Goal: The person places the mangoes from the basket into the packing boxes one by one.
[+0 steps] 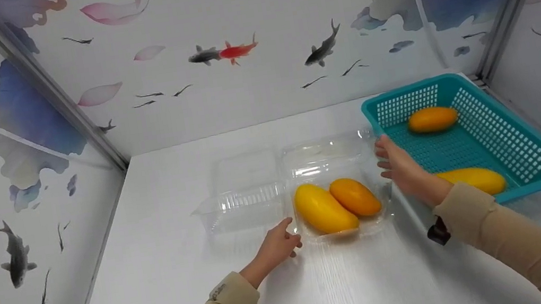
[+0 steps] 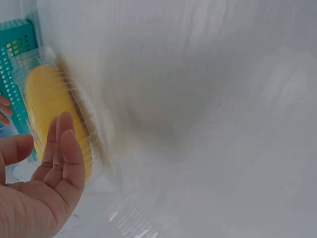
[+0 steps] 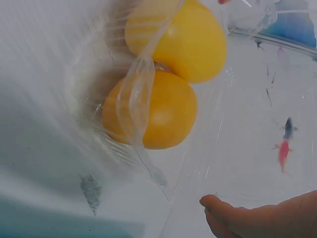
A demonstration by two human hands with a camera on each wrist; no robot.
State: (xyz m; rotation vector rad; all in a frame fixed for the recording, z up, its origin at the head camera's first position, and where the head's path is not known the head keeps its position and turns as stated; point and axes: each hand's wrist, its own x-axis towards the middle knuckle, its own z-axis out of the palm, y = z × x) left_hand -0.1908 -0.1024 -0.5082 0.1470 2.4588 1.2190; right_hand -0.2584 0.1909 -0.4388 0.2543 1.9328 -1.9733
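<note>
Mango [image 1: 324, 208] lying right of our left hand [image 1: 274, 243], long axis slanting far-left to near-right; right hand [image 1: 402, 165] farther; we're gripping nothing, fingers loose.

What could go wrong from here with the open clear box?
The yellow fruit and orange fruit nearly fill the clear box; the lid might not shut flat. Its thin-looking plastic could buckle if pressed. The right hand is close beside the teal basket, so it might bump it.
</note>
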